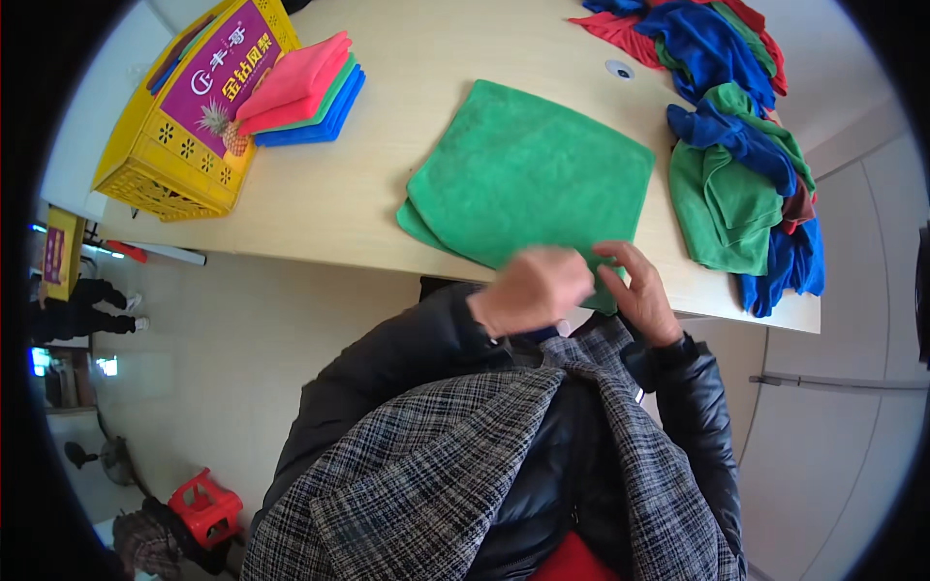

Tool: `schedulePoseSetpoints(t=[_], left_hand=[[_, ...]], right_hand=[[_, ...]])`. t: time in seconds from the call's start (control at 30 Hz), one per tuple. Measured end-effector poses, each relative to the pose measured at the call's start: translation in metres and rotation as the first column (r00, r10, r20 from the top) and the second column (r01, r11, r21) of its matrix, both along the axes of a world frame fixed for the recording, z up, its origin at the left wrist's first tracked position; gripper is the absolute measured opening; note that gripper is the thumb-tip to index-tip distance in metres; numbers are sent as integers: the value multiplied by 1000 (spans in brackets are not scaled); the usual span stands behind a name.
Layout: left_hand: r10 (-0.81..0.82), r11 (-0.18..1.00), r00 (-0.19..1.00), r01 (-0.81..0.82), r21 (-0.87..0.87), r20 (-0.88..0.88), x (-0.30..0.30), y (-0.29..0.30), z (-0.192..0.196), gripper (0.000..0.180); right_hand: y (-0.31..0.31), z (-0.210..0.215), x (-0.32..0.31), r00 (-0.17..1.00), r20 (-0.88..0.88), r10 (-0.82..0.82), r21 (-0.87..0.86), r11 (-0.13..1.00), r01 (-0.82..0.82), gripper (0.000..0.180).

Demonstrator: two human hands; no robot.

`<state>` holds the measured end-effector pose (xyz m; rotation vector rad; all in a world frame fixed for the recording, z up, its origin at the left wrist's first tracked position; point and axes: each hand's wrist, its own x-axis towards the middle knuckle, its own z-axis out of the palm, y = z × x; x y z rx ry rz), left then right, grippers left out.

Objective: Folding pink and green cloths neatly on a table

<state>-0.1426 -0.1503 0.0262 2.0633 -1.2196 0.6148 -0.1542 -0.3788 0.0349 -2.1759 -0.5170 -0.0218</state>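
Observation:
A green cloth [533, 174], folded over with its layers slightly offset at the left corner, lies on the table in front of me. At its near edge my left hand [536, 290] is curled and blurred by motion, so its fingers cannot be made out. My right hand [647, 298] is beside it at the cloth's near right corner. Its fingers are bent, with the thumb and forefinger apart and green cloth showing between them. Whether the right fingertips press on the cloth is unclear.
At the left, a folded stack of red, green and blue cloths [308, 92] leans by a yellow plastic crate [184, 145]. Loose cloths [727, 174] are heaped on the right of the table [387, 58]. A small round object [620, 70] lies near them. A red stool [205, 505] stands on the floor.

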Motion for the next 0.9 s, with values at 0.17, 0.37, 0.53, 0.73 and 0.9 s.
schedulePoseSetpoints(t=[0.17,0.37,0.53,0.73,0.9], left_hand=[[837,545,547,-836,-66,-21,47,132,-20,15],[646,747,690,-659,88,-327,80,184,-52,25],[255,835,607,-530,-145,-753,88,188,-51,26],[408,727,513,-683,-71,-756,69,193,-70,24],[422,745,439,-667,26,-793,51,199,-57,27]], right_hand=[[9,-6,-31,994,107,17,-149,989,-1,48],[15,-15,-41,981,187,54,-290,957,3,59],[9,-27,-37,973,226,40,-310,950,33,58],[6,-31,-33,960,279,18,-259,964,57,48],[-2,-32,-36,950,312,-19,-219,971,92,35]])
